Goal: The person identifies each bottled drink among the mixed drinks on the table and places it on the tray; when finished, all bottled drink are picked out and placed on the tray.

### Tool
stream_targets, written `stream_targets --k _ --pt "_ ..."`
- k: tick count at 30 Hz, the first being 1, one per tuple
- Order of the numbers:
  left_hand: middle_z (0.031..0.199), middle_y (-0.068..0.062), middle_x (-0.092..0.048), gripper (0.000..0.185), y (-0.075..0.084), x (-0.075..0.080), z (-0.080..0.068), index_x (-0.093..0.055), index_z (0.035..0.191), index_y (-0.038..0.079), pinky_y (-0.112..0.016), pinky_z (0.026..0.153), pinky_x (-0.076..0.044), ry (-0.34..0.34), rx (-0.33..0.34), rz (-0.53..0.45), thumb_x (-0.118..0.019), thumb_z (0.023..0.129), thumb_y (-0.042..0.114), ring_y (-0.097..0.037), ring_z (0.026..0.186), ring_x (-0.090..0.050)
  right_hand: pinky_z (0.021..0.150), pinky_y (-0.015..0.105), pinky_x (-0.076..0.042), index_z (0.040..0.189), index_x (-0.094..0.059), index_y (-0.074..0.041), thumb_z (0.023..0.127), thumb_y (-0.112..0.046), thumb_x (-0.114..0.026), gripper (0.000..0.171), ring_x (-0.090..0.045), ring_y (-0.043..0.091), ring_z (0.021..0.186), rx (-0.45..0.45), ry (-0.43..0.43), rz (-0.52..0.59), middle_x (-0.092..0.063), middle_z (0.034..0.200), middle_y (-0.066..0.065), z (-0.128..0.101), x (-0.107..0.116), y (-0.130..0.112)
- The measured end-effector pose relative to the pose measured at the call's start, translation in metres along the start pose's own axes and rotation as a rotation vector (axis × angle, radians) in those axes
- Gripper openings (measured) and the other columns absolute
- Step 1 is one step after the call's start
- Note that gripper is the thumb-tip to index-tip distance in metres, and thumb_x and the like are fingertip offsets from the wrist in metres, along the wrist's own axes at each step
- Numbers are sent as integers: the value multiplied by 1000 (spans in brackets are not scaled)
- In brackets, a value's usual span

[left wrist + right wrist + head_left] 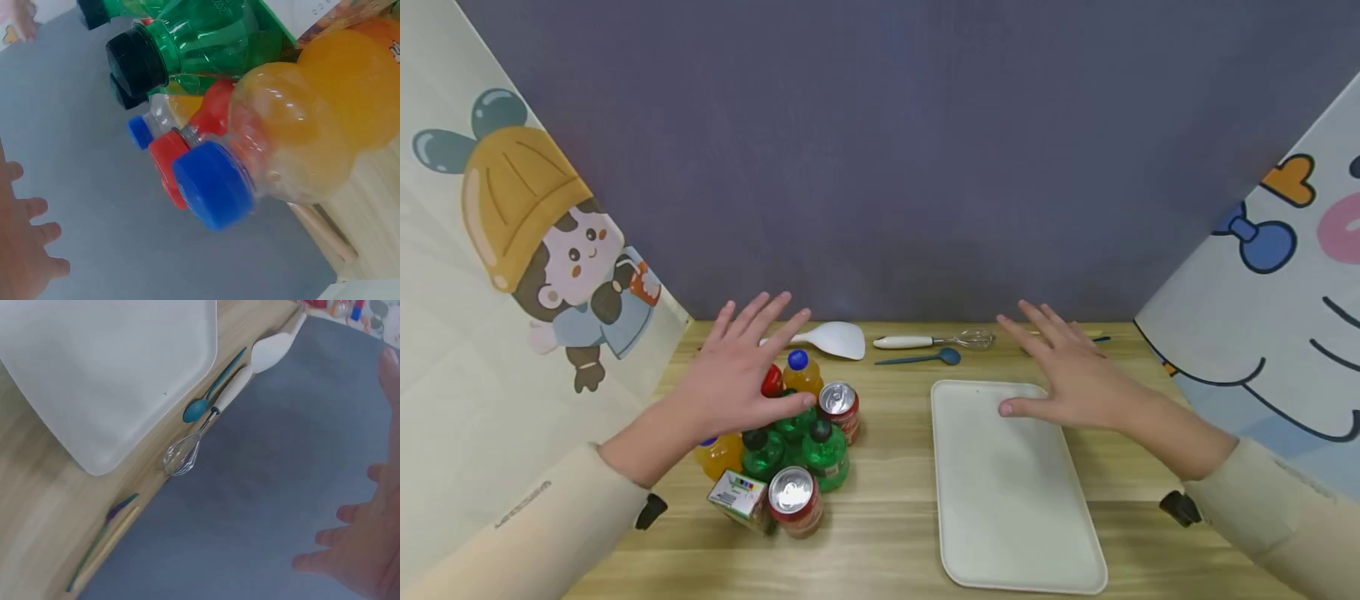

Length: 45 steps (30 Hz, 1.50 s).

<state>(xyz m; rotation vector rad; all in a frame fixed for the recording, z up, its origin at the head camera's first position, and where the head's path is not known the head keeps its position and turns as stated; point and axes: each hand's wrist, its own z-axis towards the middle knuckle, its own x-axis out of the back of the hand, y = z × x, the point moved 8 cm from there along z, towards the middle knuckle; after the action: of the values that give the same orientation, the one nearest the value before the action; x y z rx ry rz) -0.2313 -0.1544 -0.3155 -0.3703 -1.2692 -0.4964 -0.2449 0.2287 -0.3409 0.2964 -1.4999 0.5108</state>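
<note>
Above the worktop [880, 533], our left hand [737, 375] hovers spread over clustered drink bottles [790, 425]; our right hand [1067, 375], fingers flat, hovers over a white tray [1007, 500].

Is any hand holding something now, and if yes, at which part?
Nothing is held. The left hand hovers open over the bottles; the right hand is spread above the tray.

Wooden table [887, 533], white tray [1015, 492], drinks cluster [790, 442], utensils [917, 343]
</note>
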Motion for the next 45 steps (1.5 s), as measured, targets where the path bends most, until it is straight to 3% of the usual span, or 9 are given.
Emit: stream_targets --k 6,14,18,25,30,33,37,40,45 --pt "164 -13 -36 95 -17 14 -18 -35 161 23 -69 119 -23 110 37 -96 -72 84 63 -40 149 -34 88 76 -48 166 -12 -29 83 -67 -75 111 -39 58 139 -53 51 110 -19 168 21 -19 -1 22" --pt "162 -13 -39 85 -50 13 -52 -33 161 22 -70 110 -37 95 187 -251 -72 91 48 -41 145 -39 99 77 -39 165 -20 -20 88 -51 -78 101 -41 52 140 -111 70 274 -32 163 22 -38 -20 49" --pt "160 -15 -42 80 -60 7 -74 -31 162 23 -74 104 -38 87 236 -332 -70 95 42 -44 141 -42 93 74 -45 163 -24 -11 91 -45 -77 95 -47 54 132 -126 67 356 -36 159 26 -47 -38 58" --pt "155 -19 -45 73 -79 -11 -111 -31 162 20 -76 99 -37 126 300 -468 -66 99 29 -46 135 -45 90 75 -47 163 -25 -13 93 -45 -75 91 -49 57 131 -198 40 468 -39 156 28 -63 -73 76" --pt "154 -20 -47 68 -86 -26 -131 -33 160 16 -75 97 -38 148 332 -517 -65 100 23 -46 133 -47 88 63 -55 159 -32 -8 92 -46 -76 89 -56 53 125 -249 19 512 -47 149 29 -71 -88 86" --pt "150 -20 -50 66 -88 -33 -140 -36 159 15 -43 112 -42 176 331 -531 -65 100 18 -35 129 -51 86 55 -58 158 -33 -8 92 -47 -76 88 -61 50 120 -286 -10 539 -52 144 28 -75 -99 93" --pt "147 -19 -54 63 -89 -41 -153 -39 157 11 0 98 -28 210 319 -574 -64 99 11 -2 125 -51 84 52 -59 157 -34 -4 94 -43 -75 84 -63 48 117 -320 -48 578 -55 140 30 -78 -114 103" --pt "148 -4 -54 62 -88 -48 -161 -40 157 11 0 99 -29 212 313 -606 -63 99 9 13 124 -46 82 51 -60 154 -38 -1 95 -39 -74 80 -63 50 116 -346 -66 598 -55 140 32 -81 -124 111" --pt "144 30 -44 62 -86 -60 -172 -39 157 14 -2 99 -33 190 309 -656 -63 100 6 10 123 -50 79 44 -61 151 -43 2 95 -39 -75 77 -63 50 117 -397 -86 621 -57 138 32 -86 -138 120"
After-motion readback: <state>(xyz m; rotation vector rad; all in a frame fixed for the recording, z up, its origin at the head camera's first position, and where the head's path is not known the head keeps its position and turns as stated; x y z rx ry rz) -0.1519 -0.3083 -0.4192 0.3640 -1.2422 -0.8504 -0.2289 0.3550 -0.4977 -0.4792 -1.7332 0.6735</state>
